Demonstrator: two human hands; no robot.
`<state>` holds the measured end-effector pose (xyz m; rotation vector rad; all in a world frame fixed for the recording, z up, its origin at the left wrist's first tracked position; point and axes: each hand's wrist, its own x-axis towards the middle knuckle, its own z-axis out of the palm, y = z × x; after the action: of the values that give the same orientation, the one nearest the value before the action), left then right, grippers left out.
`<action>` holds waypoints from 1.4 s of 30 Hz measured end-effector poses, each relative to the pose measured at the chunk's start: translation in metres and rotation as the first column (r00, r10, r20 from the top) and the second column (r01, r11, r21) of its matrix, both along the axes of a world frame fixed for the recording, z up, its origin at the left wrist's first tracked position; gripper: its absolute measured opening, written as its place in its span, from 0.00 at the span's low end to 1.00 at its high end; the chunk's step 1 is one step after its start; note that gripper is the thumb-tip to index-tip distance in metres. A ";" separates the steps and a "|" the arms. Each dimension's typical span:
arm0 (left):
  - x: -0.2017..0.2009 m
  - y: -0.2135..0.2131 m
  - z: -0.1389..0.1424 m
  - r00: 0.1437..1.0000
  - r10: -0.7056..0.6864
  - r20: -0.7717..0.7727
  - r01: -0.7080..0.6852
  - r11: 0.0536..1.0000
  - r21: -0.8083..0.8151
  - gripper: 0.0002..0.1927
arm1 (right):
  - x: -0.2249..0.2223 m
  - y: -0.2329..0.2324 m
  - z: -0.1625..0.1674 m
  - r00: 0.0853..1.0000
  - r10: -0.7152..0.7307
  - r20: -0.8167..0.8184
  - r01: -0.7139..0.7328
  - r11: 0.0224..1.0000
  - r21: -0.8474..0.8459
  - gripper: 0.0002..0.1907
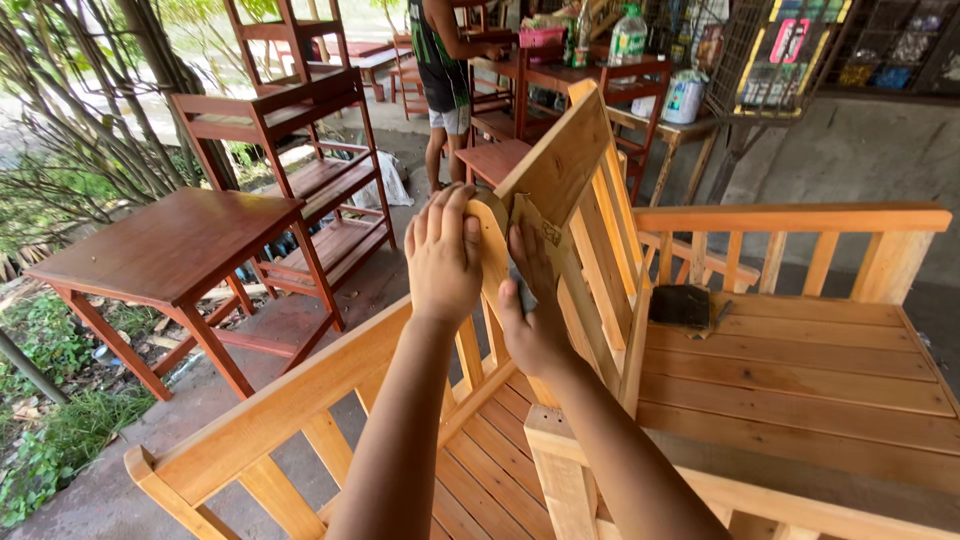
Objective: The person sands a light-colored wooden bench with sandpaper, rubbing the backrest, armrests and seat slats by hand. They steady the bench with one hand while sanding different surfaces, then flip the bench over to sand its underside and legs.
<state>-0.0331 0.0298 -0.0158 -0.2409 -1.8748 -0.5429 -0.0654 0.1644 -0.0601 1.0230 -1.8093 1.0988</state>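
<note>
Outdoor workshop with red-brown tables far left; near, the left hand (443, 255) lies flat, gripping an unpainted bench's curved armrest (492, 250), while the right hand (532, 305) presses sandpaper (528, 232) against it.

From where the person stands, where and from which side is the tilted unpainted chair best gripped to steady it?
Grip the rounded armrest end from the left, as the left hand does: its curved edge fits a palm. The right hand, working between the slats, suggests the chair needs bracing.

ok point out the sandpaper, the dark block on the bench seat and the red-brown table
sandpaper (530, 225), head view, upper part above the right hand
dark block (680, 304), head view, middle of its top face
red-brown table (165, 240), head view, middle of the tabletop
</note>
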 end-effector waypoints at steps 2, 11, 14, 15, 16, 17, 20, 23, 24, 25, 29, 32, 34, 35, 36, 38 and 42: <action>0.001 0.001 0.002 1.000 -0.013 0.024 0.012 0.999 0.032 0.19 | -0.008 -0.005 0.020 0.999 0.033 0.012 -0.032 0.998 -0.045 0.37; -0.003 0.012 0.007 0.998 -0.056 -0.016 0.057 0.996 0.069 0.18 | 0.012 0.005 0.024 0.991 0.094 0.095 -0.090 0.995 -0.046 0.35; -0.007 0.011 0.009 0.999 -0.045 -0.029 0.047 0.996 0.079 0.19 | -0.004 0.000 0.033 0.995 0.060 0.074 -0.057 0.998 -0.037 0.34; -0.007 0.011 0.009 0.999 -0.043 -0.031 0.046 0.996 0.082 0.19 | -0.014 -0.002 0.040 0.997 0.051 0.054 -0.049 0.998 -0.039 0.34; -0.008 0.010 0.008 0.999 -0.042 -0.026 0.044 0.996 0.083 0.19 | -0.022 -0.005 0.045 0.995 0.075 0.070 -0.070 0.996 -0.063 0.32; -0.008 0.010 0.007 0.999 -0.040 -0.022 0.042 0.996 0.081 0.19 | -0.029 -0.007 0.050 0.991 0.099 0.087 -0.091 0.992 -0.089 0.31; -0.009 0.009 0.003 0.999 -0.043 -0.013 0.043 0.997 0.071 0.19 | -0.020 -0.003 0.035 0.991 0.136 0.008 -0.135 0.989 -0.061 0.32; -0.011 0.009 0.001 0.999 -0.039 -0.024 0.041 0.997 0.060 0.19 | -0.003 0.002 0.010 0.997 0.073 0.012 -0.073 0.997 -0.004 0.33; -0.012 0.009 0.000 0.999 -0.037 -0.028 0.038 0.997 0.060 0.19 | -0.005 0.001 0.007 0.999 0.036 0.038 -0.036 0.999 0.014 0.34; -0.012 0.009 0.001 0.999 -0.025 -0.021 0.027 0.998 0.062 0.19 | -0.009 0.001 0.008 1.000 0.029 -0.008 -0.029 1.000 0.010 0.33; -0.011 0.010 0.001 1.000 -0.014 -0.028 0.016 0.998 0.056 0.19 | -0.038 -0.005 0.038 0.997 0.069 0.024 -0.069 0.997 -0.016 0.32; -0.007 0.011 0.002 0.999 -0.006 -0.053 0.009 0.999 0.052 0.19 | -0.025 -0.004 0.039 0.991 0.134 0.003 -0.134 0.990 -0.043 0.33; -0.005 0.012 0.004 0.999 -0.001 -0.050 0.003 0.999 0.046 0.19 | 0.000 0.000 0.021 0.996 0.076 -0.038 -0.077 0.997 -0.013 0.33; -0.004 0.012 0.005 0.999 -0.003 -0.049 0.005 0.999 0.042 0.18 | 0.012 0.004 0.011 0.999 0.000 -0.048 0.002 1.000 0.028 0.34; -0.003 0.013 0.006 0.999 -0.006 -0.050 0.008 0.999 0.039 0.18 | 0.016 0.006 0.007 0.995 -0.078 -0.064 0.082 0.994 0.067 0.34; -0.002 0.014 0.008 0.999 -0.016 -0.047 0.019 0.999 0.049 0.19 | 0.005 0.007 0.011 0.996 -0.050 -0.069 0.051 0.998 0.021 0.35; 0.000 0.018 0.010 1.000 0.001 -0.004 -0.001 0.999 0.032 0.18 | -0.045 0.008 0.034 0.985 0.126 0.122 -0.113 0.987 -0.113 0.39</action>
<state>-0.0335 0.0479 -0.0055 -0.2197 -1.8606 -0.5703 -0.1099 0.1726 -0.0257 1.0293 -1.7878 1.3463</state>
